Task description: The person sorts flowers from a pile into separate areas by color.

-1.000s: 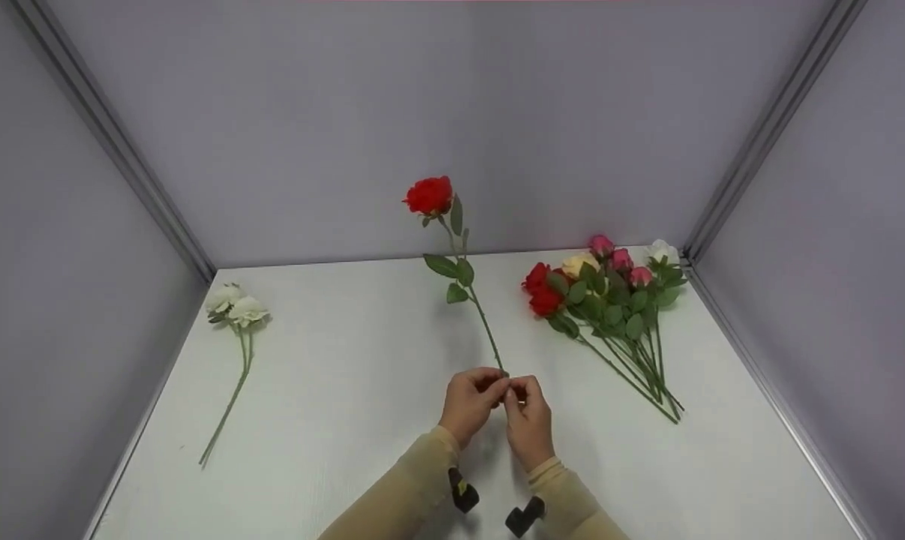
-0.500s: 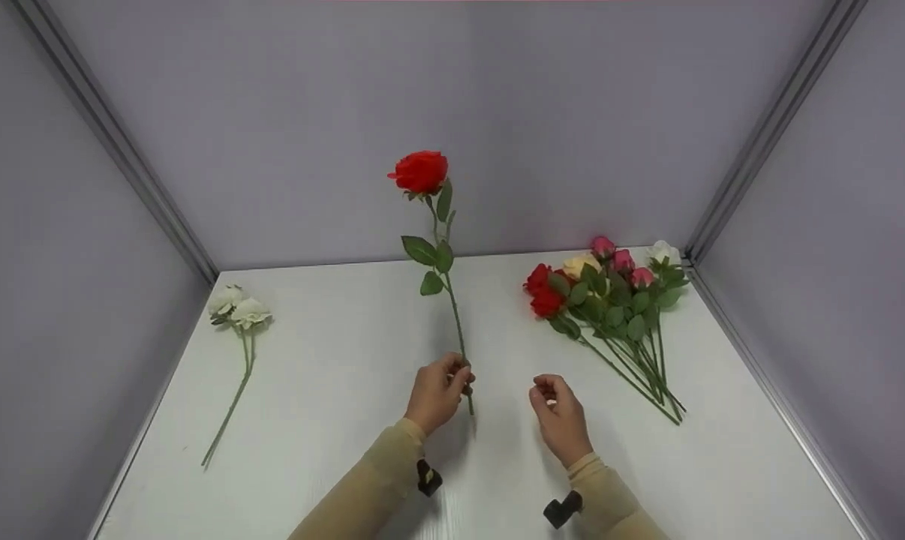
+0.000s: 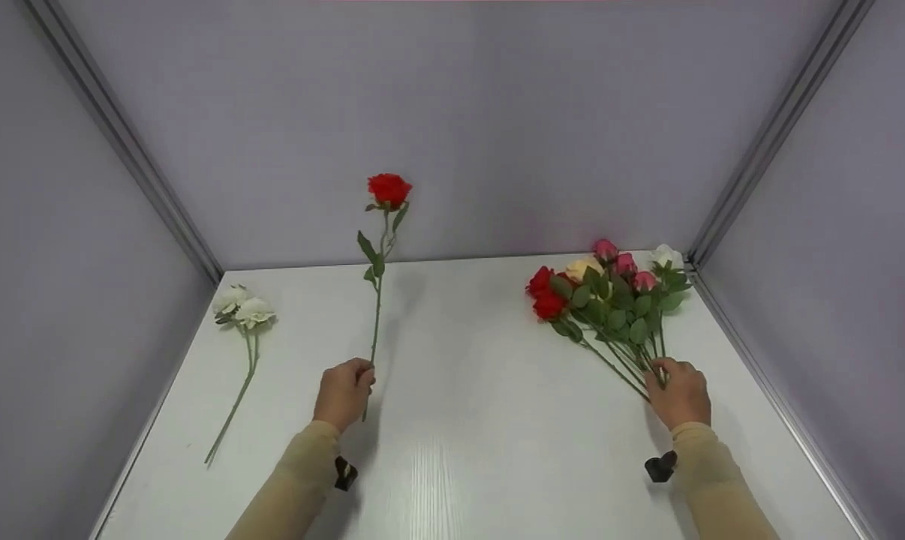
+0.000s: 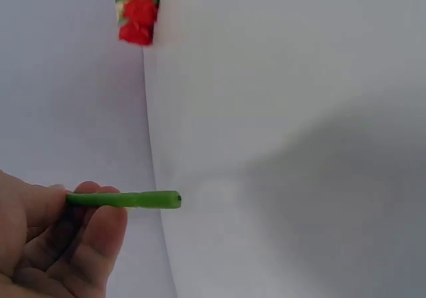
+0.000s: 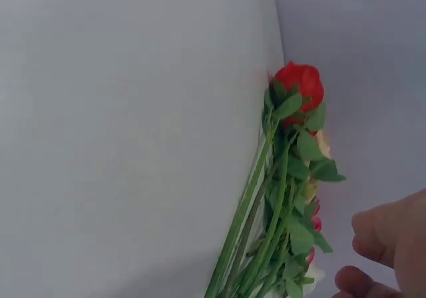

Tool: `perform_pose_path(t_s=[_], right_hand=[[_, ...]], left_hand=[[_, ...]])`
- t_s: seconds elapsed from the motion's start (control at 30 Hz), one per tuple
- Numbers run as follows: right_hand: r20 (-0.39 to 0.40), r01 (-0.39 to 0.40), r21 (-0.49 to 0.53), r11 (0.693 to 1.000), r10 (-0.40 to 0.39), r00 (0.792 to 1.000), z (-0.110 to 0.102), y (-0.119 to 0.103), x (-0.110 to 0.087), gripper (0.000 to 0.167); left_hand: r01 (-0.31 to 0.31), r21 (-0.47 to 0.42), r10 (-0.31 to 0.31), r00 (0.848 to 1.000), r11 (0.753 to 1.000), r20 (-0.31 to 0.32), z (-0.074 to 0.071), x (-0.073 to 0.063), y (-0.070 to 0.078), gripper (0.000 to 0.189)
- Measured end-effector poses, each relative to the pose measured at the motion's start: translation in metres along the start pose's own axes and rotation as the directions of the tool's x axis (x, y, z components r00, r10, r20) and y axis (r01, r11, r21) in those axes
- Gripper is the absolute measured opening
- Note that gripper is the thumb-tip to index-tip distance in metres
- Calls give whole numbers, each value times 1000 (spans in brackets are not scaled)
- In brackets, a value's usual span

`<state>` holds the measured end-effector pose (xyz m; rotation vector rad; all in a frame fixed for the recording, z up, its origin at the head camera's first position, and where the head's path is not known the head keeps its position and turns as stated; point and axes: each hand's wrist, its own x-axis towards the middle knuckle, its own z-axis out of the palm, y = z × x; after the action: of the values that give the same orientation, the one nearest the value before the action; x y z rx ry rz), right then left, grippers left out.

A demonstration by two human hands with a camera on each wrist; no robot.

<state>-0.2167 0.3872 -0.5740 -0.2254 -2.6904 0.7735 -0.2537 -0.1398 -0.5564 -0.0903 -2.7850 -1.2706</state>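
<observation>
A red rose (image 3: 389, 190) stands nearly upright, its green stem pinched low down between the thumb and fingers of my left hand (image 3: 341, 394). The cut end of that stem (image 4: 156, 199) sticks out past the fingers in the left wrist view. On the right lies a pile of roses (image 3: 617, 304) in red, yellow, pink and white. My right hand (image 3: 681, 394) is over the lower stems of this pile. In the right wrist view its thumb (image 5: 376, 228) and fingers are apart, beside the bunched stems (image 5: 256, 231); whether they touch any stem is hidden.
Two white flowers (image 3: 244, 307) with crossed stems lie at the left of the white table (image 3: 452, 420). Grey panels (image 3: 452, 127) enclose the back and both sides. Each wrist carries a small black camera (image 3: 345, 474).
Both hands held the red rose's stem end at first. The right hand let go and moved right to the pile's stems. My left hand carried the rose to the left.
</observation>
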Motion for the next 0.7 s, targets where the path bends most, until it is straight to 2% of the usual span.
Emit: perform_pose_path(t_s=[0.13, 0.3, 0.6, 0.7], right_hand=[[75, -45, -33, 998, 48, 996, 1, 10, 2, 35], [136, -110, -47, 993, 115, 984, 9, 16, 4, 40], [163, -201, -47, 978, 206, 965, 20, 24, 1, 37], [170, -228, -35, 973, 230, 958, 22, 25, -1, 36]], left_hand=[[53, 74, -53, 999, 996, 1, -16, 4, -19, 18], [109, 144, -110, 994, 984, 0, -27, 14, -38, 20], [221, 163, -228, 973, 962, 25, -26, 22, -69, 24], [231, 181, -240, 970, 956, 32, -23, 22, -75, 23]])
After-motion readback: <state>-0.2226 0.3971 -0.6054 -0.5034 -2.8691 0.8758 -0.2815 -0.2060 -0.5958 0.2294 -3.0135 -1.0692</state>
